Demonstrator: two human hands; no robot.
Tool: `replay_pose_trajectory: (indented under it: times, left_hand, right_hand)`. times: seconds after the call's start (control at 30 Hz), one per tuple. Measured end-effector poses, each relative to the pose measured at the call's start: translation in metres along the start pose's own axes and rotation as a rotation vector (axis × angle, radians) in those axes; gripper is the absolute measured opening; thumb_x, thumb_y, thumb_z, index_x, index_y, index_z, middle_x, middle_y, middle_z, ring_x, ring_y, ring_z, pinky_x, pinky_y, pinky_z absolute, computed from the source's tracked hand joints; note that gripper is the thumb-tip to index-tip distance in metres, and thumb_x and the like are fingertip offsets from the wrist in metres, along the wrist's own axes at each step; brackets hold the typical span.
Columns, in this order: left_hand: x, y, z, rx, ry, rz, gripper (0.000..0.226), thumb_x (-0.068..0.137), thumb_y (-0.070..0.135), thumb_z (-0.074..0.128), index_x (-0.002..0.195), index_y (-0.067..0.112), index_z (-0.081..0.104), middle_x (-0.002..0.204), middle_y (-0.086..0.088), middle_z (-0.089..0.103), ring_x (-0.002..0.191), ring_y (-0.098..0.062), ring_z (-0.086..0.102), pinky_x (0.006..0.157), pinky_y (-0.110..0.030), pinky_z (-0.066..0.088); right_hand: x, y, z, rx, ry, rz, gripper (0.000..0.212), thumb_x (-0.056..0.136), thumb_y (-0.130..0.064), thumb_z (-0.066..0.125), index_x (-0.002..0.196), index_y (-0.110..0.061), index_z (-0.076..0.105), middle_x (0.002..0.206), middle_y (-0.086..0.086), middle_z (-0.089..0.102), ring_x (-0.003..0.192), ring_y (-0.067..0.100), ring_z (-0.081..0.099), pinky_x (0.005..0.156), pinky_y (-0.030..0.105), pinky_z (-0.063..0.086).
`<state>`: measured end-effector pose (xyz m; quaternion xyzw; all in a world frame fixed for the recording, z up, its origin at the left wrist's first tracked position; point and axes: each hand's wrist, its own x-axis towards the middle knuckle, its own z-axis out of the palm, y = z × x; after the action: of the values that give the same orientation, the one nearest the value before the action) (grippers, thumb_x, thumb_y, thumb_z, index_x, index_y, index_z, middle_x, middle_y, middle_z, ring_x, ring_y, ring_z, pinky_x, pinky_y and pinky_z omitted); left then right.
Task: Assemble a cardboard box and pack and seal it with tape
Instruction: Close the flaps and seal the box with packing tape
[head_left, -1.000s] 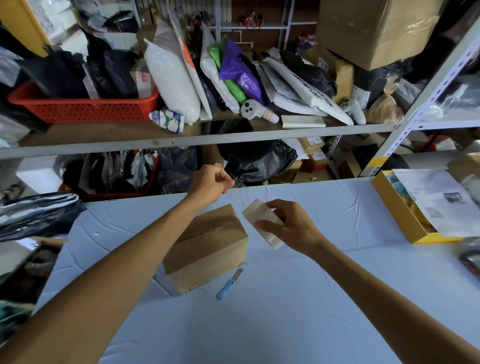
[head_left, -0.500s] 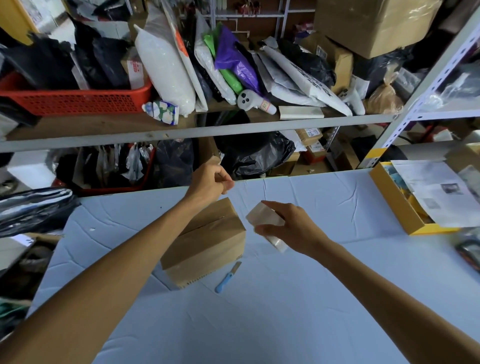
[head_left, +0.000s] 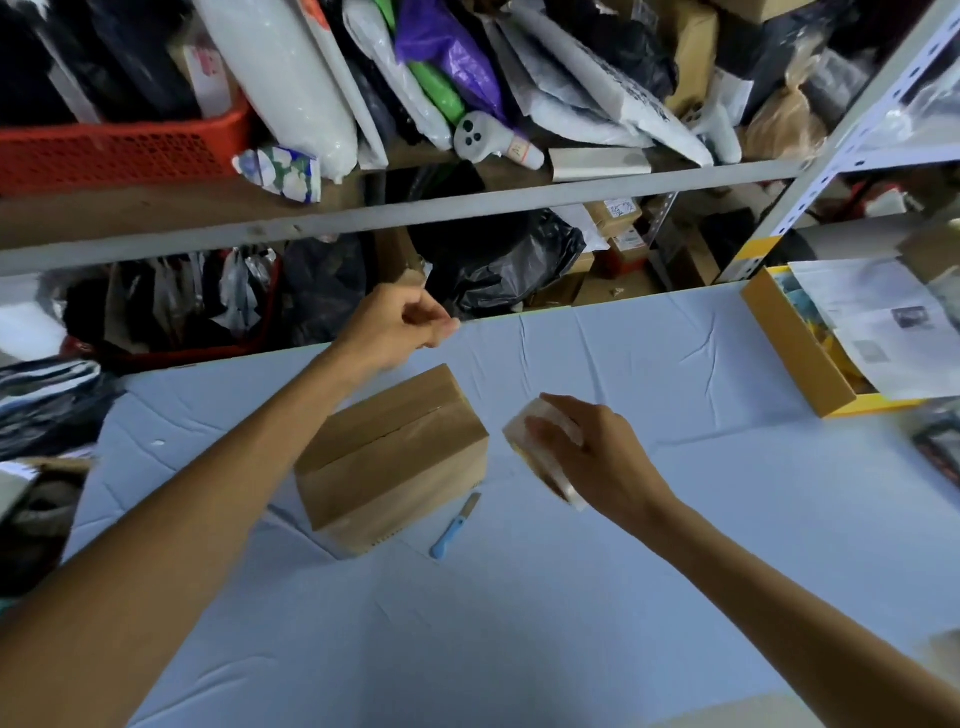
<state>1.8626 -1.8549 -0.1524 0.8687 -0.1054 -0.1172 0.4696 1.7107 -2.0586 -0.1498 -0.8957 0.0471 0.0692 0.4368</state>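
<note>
Cardboard box: matt brown, corrugated edge showing low down; sheen of clear tape along the top seam.
Tape roll: clear, shiny plastic film.
Table cover: pale blue, matt, creased, cloth-like.
Knife: blue plastic handle, dull metal blade.
Basket: red perforated plastic.
Shelf rail: grey painted metal.

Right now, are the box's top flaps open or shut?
Shut. Both top flaps of the cardboard box lie flat and meet along the middle seam.
</note>
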Motion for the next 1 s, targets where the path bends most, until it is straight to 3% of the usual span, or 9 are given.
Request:
replay_pose_trajectory:
  times: [0.07,0.13,0.23,0.33,0.47,0.57,0.63,0.8,1.0]
  left_hand:
    - [0.005,-0.006,0.001,0.04,-0.019,0.021,0.009,0.079,0.022,0.075,0.081,0.016,0.068,0.072,0.002,0.068,0.064,0.0,0.062,0.062,-0.014,0.048]
    - [0.01,-0.013,0.003,0.053,-0.04,0.038,0.009,0.078,0.018,0.077,0.08,0.015,0.068,0.07,0.005,0.068,0.06,0.004,0.061,0.061,-0.012,0.048]
    - [0.014,-0.025,0.011,0.041,-0.084,0.047,0.011,0.077,0.015,0.077,0.081,0.011,0.068,0.072,0.005,0.068,0.063,0.004,0.063,0.062,-0.012,0.049]
    - [0.018,-0.036,0.019,0.068,-0.124,0.055,0.014,0.077,0.016,0.077,0.084,0.008,0.069,0.079,-0.003,0.071,0.076,-0.014,0.067,0.075,-0.03,0.056]
    - [0.024,-0.047,0.019,0.071,-0.154,0.061,0.012,0.076,0.022,0.078,0.08,0.017,0.068,0.08,-0.001,0.07,0.082,-0.02,0.068,0.083,-0.043,0.056]
    - [0.025,-0.052,0.015,0.065,-0.164,0.055,0.011,0.076,0.021,0.078,0.077,0.023,0.067,0.082,-0.002,0.07,0.084,-0.022,0.067,0.084,-0.048,0.055]
    - [0.027,-0.054,0.014,0.063,-0.164,0.043,0.012,0.076,0.02,0.077,0.076,0.025,0.066,0.081,0.0,0.07,0.084,-0.02,0.067,0.084,-0.046,0.055]
    - [0.027,-0.055,0.017,0.082,-0.143,0.029,0.01,0.076,0.023,0.078,0.077,0.022,0.068,0.077,0.005,0.069,0.078,-0.009,0.066,0.073,-0.026,0.052]
    - [0.029,-0.056,0.02,0.104,-0.138,0.03,0.009,0.078,0.019,0.076,0.078,0.021,0.067,0.079,0.003,0.069,0.079,-0.012,0.066,0.074,-0.027,0.053]
  right_hand:
    - [0.0,0.0,0.01,0.016,0.051,0.037,0.026,0.09,-0.034,0.057,0.071,-0.017,0.056,0.049,-0.011,0.05,0.051,0.01,0.048,0.058,0.028,0.045]
    - [0.001,0.005,0.021,-0.021,0.098,0.079,0.03,0.087,-0.04,0.062,0.069,-0.017,0.053,0.054,-0.008,0.051,0.053,0.013,0.047,0.051,0.023,0.039]
    - [0.005,0.014,0.034,-0.075,0.11,0.193,0.031,0.081,-0.05,0.066,0.096,-0.023,0.062,0.08,0.0,0.06,0.073,0.018,0.056,0.059,0.02,0.04]
    - [0.006,0.022,0.044,-0.065,0.125,0.281,0.07,0.074,-0.057,0.069,0.13,-0.018,0.056,0.105,0.005,0.067,0.091,0.02,0.063,0.069,0.021,0.041]
    - [0.008,0.025,0.049,-0.03,0.135,0.273,0.076,0.068,-0.058,0.073,0.132,-0.021,0.055,0.098,0.002,0.068,0.08,0.014,0.059,0.059,0.015,0.037]
    - [0.008,0.026,0.052,-0.039,0.155,0.225,0.069,0.073,-0.054,0.072,0.132,-0.022,0.055,0.093,0.001,0.068,0.082,0.016,0.062,0.065,0.017,0.039]
    - [0.008,0.027,0.056,-0.027,0.166,0.212,0.062,0.078,-0.05,0.069,0.131,-0.022,0.056,0.095,-0.001,0.071,0.086,0.014,0.065,0.069,0.019,0.042]
    - [0.01,0.032,0.062,0.014,0.172,0.231,0.058,0.077,-0.051,0.069,0.128,-0.025,0.059,0.085,-0.009,0.068,0.076,0.005,0.062,0.061,0.011,0.039]
    - [0.013,0.032,0.066,0.042,0.187,0.237,0.06,0.076,-0.053,0.069,0.128,-0.023,0.059,0.087,-0.009,0.066,0.076,0.005,0.059,0.059,0.003,0.035]
